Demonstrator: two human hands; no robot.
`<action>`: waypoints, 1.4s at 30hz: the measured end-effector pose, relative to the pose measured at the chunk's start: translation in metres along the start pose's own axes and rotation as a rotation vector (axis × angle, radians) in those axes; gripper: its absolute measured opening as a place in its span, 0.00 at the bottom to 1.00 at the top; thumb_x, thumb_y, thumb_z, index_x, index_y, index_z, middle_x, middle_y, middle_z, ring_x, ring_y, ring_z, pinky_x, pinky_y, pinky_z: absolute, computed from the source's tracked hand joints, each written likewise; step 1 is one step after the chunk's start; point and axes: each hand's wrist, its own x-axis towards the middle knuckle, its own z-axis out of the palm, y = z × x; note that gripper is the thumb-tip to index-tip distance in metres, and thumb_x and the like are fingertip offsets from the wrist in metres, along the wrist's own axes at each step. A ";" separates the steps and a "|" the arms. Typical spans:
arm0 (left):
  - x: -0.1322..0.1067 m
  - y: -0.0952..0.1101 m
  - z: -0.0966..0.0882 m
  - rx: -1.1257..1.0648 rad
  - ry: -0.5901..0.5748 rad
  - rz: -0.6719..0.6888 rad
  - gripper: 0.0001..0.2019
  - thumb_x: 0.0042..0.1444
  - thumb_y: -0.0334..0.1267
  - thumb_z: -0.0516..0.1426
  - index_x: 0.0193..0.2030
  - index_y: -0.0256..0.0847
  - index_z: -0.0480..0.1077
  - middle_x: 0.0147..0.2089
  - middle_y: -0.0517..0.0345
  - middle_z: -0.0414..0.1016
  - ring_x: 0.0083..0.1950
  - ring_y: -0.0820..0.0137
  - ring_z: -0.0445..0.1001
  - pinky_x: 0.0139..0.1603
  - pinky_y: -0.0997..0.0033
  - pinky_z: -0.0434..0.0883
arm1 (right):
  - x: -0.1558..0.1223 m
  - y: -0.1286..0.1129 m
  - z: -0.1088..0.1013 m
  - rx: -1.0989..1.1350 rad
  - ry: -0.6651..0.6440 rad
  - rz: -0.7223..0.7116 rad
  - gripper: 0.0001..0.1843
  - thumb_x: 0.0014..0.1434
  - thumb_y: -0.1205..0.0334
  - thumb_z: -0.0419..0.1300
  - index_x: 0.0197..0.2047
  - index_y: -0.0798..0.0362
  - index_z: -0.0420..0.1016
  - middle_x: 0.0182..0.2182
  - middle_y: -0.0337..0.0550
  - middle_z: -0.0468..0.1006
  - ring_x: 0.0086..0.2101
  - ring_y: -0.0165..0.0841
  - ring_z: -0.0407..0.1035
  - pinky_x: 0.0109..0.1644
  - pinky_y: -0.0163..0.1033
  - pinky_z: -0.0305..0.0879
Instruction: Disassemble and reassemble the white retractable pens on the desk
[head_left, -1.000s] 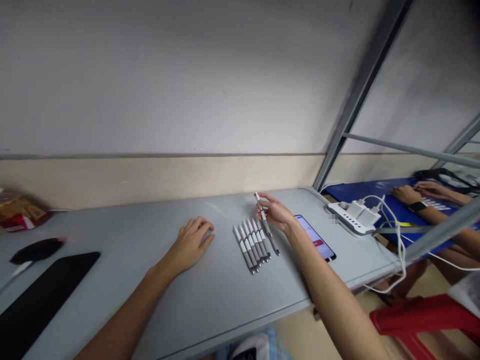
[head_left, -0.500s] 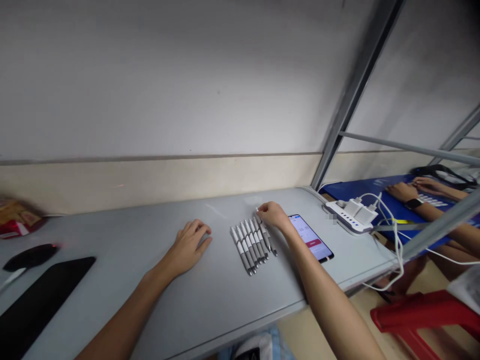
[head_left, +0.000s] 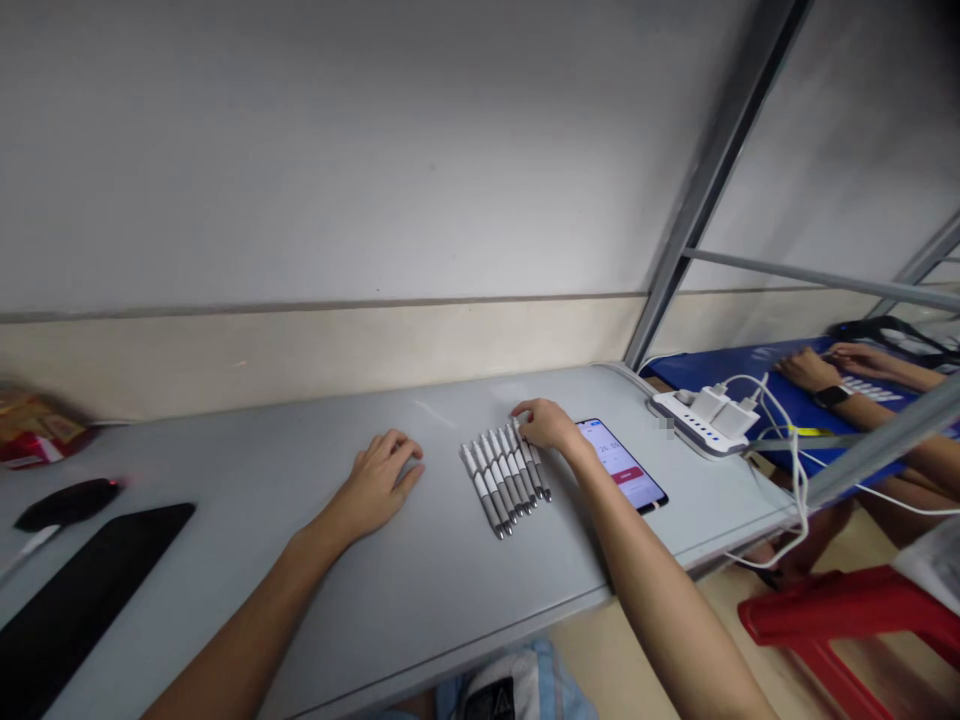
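Note:
Several white-and-grey click pens [head_left: 504,475] lie side by side in a slanted row on the grey desk [head_left: 420,610]. At the row's right end, my right hand [head_left: 546,425] has its fingers closed about the upper end of the last pen [head_left: 535,468]; the fingertips are partly hidden. My left hand [head_left: 381,482] rests on the desk left of the row, thumb apart from the loosely bent fingers, holding nothing. A phone [head_left: 621,465] with a lit timer screen lies just right of my right hand, partly behind that forearm.
A white power strip [head_left: 701,425] with plugs and cables sits at the right. Beyond a metal post [head_left: 712,190], another person's hands [head_left: 814,370] work on a blue table [head_left: 690,372]. A black tablet-like slab [head_left: 97,570], a black mouse [head_left: 67,503] and a red packet [head_left: 34,430] lie left.
The rightmost pen, which stuck out at a slant, now lies nearly parallel and closer to the others. My right hand moved slightly with it; my left hand stayed put.

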 end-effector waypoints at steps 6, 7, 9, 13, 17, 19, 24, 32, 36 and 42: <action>0.000 -0.002 0.001 -0.024 0.006 -0.007 0.10 0.62 0.44 0.49 0.43 0.44 0.68 0.46 0.54 0.66 0.49 0.62 0.65 0.51 0.57 0.64 | -0.002 -0.001 -0.001 0.003 -0.021 0.024 0.20 0.48 0.69 0.59 0.46 0.54 0.79 0.39 0.49 0.80 0.37 0.36 0.72 0.40 0.34 0.62; 0.000 -0.002 0.002 -0.026 0.007 -0.007 0.10 0.62 0.44 0.49 0.43 0.44 0.68 0.46 0.54 0.66 0.49 0.62 0.65 0.51 0.57 0.64 | -0.002 -0.002 -0.002 0.004 -0.019 0.028 0.18 0.49 0.67 0.60 0.45 0.54 0.80 0.38 0.49 0.80 0.38 0.36 0.72 0.41 0.34 0.63; 0.000 -0.002 0.002 -0.026 0.011 -0.003 0.11 0.62 0.44 0.49 0.43 0.44 0.68 0.46 0.54 0.66 0.49 0.62 0.65 0.51 0.57 0.64 | -0.002 -0.002 -0.002 0.008 -0.012 0.035 0.18 0.49 0.65 0.61 0.45 0.54 0.80 0.39 0.49 0.80 0.39 0.36 0.72 0.42 0.35 0.63; 0.000 -0.002 0.001 -0.021 0.010 0.000 0.11 0.62 0.44 0.48 0.43 0.44 0.68 0.46 0.54 0.66 0.49 0.62 0.65 0.52 0.57 0.64 | -0.002 -0.002 -0.002 0.029 -0.023 0.059 0.18 0.48 0.68 0.62 0.44 0.55 0.80 0.37 0.49 0.80 0.37 0.36 0.72 0.40 0.35 0.63; 0.000 -0.001 0.001 -0.009 0.007 -0.005 0.11 0.62 0.44 0.48 0.43 0.44 0.68 0.46 0.54 0.66 0.49 0.62 0.66 0.51 0.57 0.64 | -0.001 0.001 -0.001 0.083 -0.038 0.079 0.18 0.47 0.72 0.61 0.43 0.55 0.80 0.32 0.49 0.80 0.28 0.33 0.72 0.33 0.34 0.64; 0.001 -0.001 0.001 -0.012 0.010 -0.007 0.11 0.62 0.44 0.49 0.43 0.44 0.68 0.46 0.53 0.66 0.49 0.62 0.66 0.51 0.57 0.64 | -0.001 0.002 0.001 0.112 -0.042 0.083 0.18 0.47 0.73 0.60 0.42 0.55 0.80 0.30 0.48 0.80 0.24 0.32 0.70 0.30 0.34 0.63; 0.001 0.000 0.001 -0.013 -0.001 -0.014 0.11 0.62 0.44 0.48 0.43 0.44 0.68 0.46 0.53 0.66 0.49 0.62 0.66 0.52 0.56 0.64 | -0.001 0.004 0.003 0.158 -0.048 0.079 0.19 0.45 0.74 0.59 0.42 0.54 0.80 0.27 0.46 0.79 0.19 0.29 0.67 0.26 0.34 0.62; 0.000 0.000 0.000 0.003 -0.019 -0.013 0.11 0.63 0.44 0.47 0.44 0.44 0.67 0.47 0.54 0.65 0.49 0.62 0.65 0.51 0.55 0.64 | 0.000 0.004 0.001 0.161 -0.034 0.039 0.24 0.46 0.77 0.54 0.44 0.55 0.79 0.27 0.46 0.78 0.23 0.30 0.68 0.29 0.33 0.61; -0.001 0.000 0.001 0.002 -0.027 -0.016 0.11 0.63 0.44 0.47 0.44 0.44 0.67 0.47 0.53 0.65 0.49 0.62 0.66 0.51 0.55 0.64 | 0.000 0.003 -0.002 0.125 -0.001 -0.004 0.25 0.46 0.77 0.52 0.45 0.55 0.79 0.31 0.47 0.78 0.31 0.33 0.70 0.36 0.33 0.61; -0.001 0.000 0.001 0.005 -0.016 -0.007 0.11 0.62 0.43 0.48 0.44 0.43 0.67 0.46 0.54 0.65 0.49 0.63 0.66 0.52 0.56 0.64 | -0.002 0.001 -0.001 0.110 -0.017 -0.030 0.25 0.45 0.77 0.54 0.45 0.54 0.78 0.32 0.46 0.78 0.30 0.32 0.69 0.34 0.32 0.60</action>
